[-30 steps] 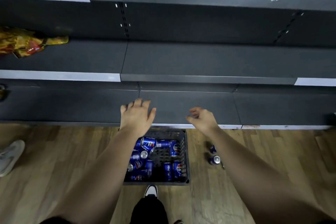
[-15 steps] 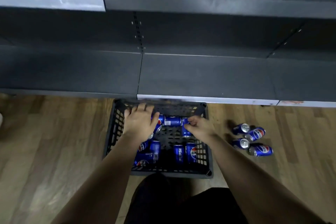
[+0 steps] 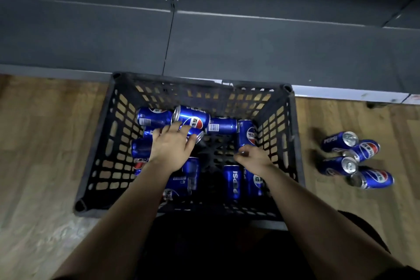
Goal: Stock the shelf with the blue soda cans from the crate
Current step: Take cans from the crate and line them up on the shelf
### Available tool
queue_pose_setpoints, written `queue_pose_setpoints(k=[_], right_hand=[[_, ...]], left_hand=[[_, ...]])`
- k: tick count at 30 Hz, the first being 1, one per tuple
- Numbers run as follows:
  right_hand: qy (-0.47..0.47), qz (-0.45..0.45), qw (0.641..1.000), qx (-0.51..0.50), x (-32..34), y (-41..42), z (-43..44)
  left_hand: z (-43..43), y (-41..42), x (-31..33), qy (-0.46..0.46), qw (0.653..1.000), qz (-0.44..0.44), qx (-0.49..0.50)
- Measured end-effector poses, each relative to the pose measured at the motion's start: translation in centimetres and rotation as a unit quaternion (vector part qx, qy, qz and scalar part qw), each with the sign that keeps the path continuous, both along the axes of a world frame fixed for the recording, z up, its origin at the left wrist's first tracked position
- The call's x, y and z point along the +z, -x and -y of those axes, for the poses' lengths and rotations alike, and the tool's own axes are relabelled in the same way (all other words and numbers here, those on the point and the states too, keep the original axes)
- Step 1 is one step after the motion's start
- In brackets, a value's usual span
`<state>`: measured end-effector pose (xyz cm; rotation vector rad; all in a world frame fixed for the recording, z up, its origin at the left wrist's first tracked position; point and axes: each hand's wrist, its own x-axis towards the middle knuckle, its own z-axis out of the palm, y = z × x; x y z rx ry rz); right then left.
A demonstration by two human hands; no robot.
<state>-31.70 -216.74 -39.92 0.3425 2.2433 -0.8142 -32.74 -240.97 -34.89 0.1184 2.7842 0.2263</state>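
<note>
view from above, looking down into a black plastic crate (image 3: 95, 143) on a wooden floor (image 3: 45, 143), set against the near edge of a bare, dark bottom shelf (image 3: 272, 52). about a dozen blue pepsi cans (image 3: 234, 180) lie jumbled inside it, most on their sides. the left hand (image 3: 171, 148) lies over a sideways can (image 3: 198, 136) at the far left, fingers (image 3: 169, 130) spread across it and not yet wrapped round. the right hand (image 3: 254, 158) curls its fingers round the near end of a can by the right wall (image 3: 247, 134). four more cans (image 3: 336, 142) lie on the floor to the right of the crate.

to lift well, each hand should probably close round the middle of its can, since a grip at one end may let it tip. the left-hand can touches its neighbours, so drawing it straight up would likely disturb the pile least.
</note>
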Motion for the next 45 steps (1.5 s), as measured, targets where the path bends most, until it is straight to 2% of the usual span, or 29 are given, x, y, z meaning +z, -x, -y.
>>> queue_pose_setpoints(k=[8,13,19,29,36,45], right_hand=[[-0.04,0.0,0.999,0.036,-5.4,-0.1,0.2],[-0.059,0.045,0.989,0.131,-6.1,-0.8,1.1],[-0.085,0.034,0.979,0.183,-6.6,-0.7,1.4],[-0.087,0.015,0.976,0.201,-6.9,-0.6,1.5],[-0.046,0.005,0.989,0.141,-6.2,-0.8,1.1],[-0.012,0.082,0.987,0.138,-5.9,-1.2,0.7]], left_hand=[[0.6,-1.5,-5.2,-0.012,1.0,0.005,-0.012],[0.8,-2.0,-5.9,-0.017,1.0,0.004,-0.008],[0.3,-1.9,-6.3,-0.011,1.0,-0.005,-0.016],[-0.2,-1.9,-6.7,0.008,0.999,0.004,-0.04],[-0.2,-2.0,-6.8,-0.002,0.999,0.006,-0.042],[0.5,-2.2,-6.9,-0.008,0.999,0.012,-0.032]])
